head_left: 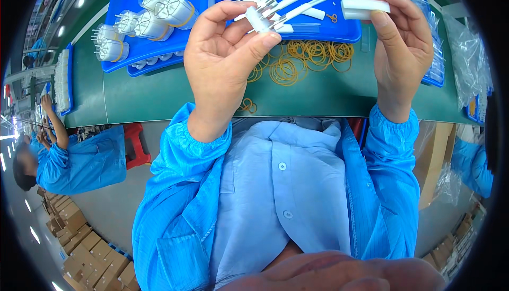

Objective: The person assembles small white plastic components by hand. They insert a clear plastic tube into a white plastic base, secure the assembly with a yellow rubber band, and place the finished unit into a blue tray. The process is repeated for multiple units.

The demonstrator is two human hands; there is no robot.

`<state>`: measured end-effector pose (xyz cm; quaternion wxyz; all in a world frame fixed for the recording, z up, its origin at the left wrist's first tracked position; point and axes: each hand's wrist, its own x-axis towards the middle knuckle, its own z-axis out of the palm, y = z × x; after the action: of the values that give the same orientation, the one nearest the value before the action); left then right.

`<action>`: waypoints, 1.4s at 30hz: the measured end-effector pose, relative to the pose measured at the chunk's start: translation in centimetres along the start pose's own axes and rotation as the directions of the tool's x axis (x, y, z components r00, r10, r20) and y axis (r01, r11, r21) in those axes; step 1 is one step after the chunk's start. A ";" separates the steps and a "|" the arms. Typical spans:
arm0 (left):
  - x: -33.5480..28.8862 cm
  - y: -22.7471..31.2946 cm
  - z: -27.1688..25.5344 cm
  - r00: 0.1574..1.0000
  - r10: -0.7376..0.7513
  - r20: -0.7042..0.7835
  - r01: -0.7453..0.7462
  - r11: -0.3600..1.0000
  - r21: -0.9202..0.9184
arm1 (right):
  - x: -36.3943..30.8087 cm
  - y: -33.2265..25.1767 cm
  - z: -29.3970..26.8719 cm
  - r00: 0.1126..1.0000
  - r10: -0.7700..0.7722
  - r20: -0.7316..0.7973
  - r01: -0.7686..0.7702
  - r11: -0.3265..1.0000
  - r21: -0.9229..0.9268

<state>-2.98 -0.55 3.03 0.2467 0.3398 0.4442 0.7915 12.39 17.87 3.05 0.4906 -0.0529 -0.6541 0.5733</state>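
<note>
My left hand [222, 60] pinches a few white plastic pieces with metal pins [258, 19] between thumb and fingers; their thin white-tipped rods point up to the right. Raised at the right, my right hand [400, 44] grips a single white plastic piece [356, 9], long and block-like, by one end. The two hands are apart, both above the near edge of a blue tray [334, 35] with loose white pieces in it. Several banded round bundles [172, 10] of similar white pieces, pins sticking out, stand in another blue tray [114, 64] at the left.
Yellow rubber bands [286, 72] lie heaped on the green table [159, 92], with a few more [248, 105] at its near edge. Clear plastic bags [464, 52] lie at the right. A co-worker in blue [79, 161] sits at the left near a red stool [137, 145].
</note>
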 end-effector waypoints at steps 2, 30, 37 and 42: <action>-0.2 0.1 0.2 1.000 0.002 0.011 -0.002 1.000 0.000 | -0.1 -0.1 0.5 1.000 -0.007 -0.005 0.007 1.000 0.000; -0.5 0.1 0.2 0.987 -0.161 -0.020 0.162 0.986 0.050 | -1.1 0.1 3.3 0.935 0.200 0.292 -0.232 0.969 0.079; -0.7 0.2 0.3 0.992 -0.123 -0.007 0.124 0.992 0.031 | -1.4 0.0 4.4 0.945 0.187 0.268 -0.219 0.971 0.096; -0.5 -0.4 0.3 0.996 -0.083 -0.025 0.083 0.997 0.008 | -1.2 -0.6 4.6 0.966 0.095 0.242 -0.064 0.989 -0.131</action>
<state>-2.45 -0.57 2.65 0.2723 0.3126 0.4645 0.7825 10.02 13.73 3.47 0.3775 -0.0371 -0.7415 0.5534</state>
